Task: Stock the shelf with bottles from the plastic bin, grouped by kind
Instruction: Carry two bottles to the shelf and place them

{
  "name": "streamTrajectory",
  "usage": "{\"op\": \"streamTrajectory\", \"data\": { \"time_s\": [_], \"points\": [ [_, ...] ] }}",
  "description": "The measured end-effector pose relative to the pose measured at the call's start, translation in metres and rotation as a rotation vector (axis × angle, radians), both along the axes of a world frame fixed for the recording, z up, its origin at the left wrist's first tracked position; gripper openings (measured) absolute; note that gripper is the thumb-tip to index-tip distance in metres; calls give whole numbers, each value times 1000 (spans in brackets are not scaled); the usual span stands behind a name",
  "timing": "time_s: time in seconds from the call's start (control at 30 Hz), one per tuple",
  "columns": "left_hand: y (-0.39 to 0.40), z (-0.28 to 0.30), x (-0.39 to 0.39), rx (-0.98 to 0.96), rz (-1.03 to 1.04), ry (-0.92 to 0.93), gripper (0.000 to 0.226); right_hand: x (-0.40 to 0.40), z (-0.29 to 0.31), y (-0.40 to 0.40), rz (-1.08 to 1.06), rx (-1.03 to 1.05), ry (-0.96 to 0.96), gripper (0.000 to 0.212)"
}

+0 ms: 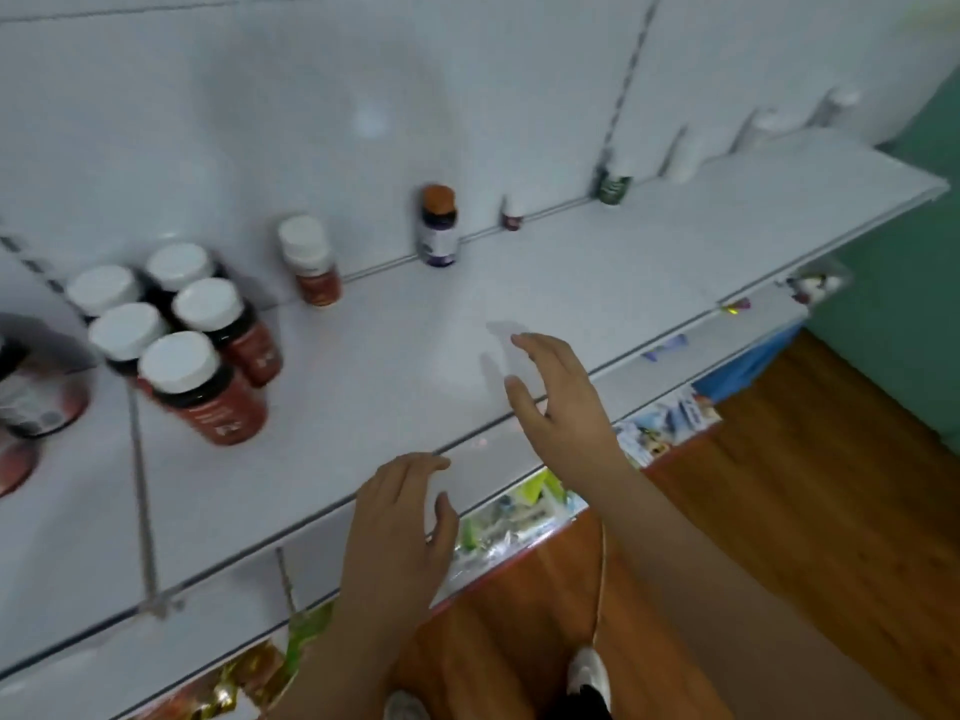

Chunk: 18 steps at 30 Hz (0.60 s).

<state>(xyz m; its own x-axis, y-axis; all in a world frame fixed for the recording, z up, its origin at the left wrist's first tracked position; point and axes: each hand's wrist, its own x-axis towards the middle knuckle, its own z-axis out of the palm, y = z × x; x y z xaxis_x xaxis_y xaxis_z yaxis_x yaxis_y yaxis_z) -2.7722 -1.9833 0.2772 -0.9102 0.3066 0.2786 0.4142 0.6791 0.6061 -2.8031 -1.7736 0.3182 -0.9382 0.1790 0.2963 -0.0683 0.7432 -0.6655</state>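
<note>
On the white shelf [395, 366], a cluster of several red-labelled bottles with white caps [200, 379] stands at the left. One more of that kind [310, 259] stands alone near the back wall. Further right are an orange-capped bottle with a purple label [439, 226], a tiny dark red bottle [512, 218] and a green-labelled bottle [614, 184]. White bottles [685, 155] line the back at far right. My left hand [402, 527] hovers over the shelf's front edge, fingers apart and holding nothing. My right hand [558, 402] is also spread and holds nothing. The plastic bin is out of sight.
A larger dark jar with a red base [36, 392] sits at the far left edge. Colourful packets [514, 517] lie on a lower shelf under the front lip. Wooden floor [779, 511] and my white shoes [589, 670] show below.
</note>
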Motion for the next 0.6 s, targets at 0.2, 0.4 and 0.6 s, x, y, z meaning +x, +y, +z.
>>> {"op": "streamTrajectory", "data": {
  "time_s": [0.2, 0.4, 0.6],
  "points": [
    [125, 13, 20, -56, -316, 50, 35, 63, 23, 116, -190, 10, -20, 57],
    [278, 14, 49, -74, -572, -19, 47, 163, 30, 257, -378, 22, -52, 63],
    [413, 5, 93, -139, -755, -32, 56, 255, 19, 380, -597, 51, -123, 63]
  ]
}}
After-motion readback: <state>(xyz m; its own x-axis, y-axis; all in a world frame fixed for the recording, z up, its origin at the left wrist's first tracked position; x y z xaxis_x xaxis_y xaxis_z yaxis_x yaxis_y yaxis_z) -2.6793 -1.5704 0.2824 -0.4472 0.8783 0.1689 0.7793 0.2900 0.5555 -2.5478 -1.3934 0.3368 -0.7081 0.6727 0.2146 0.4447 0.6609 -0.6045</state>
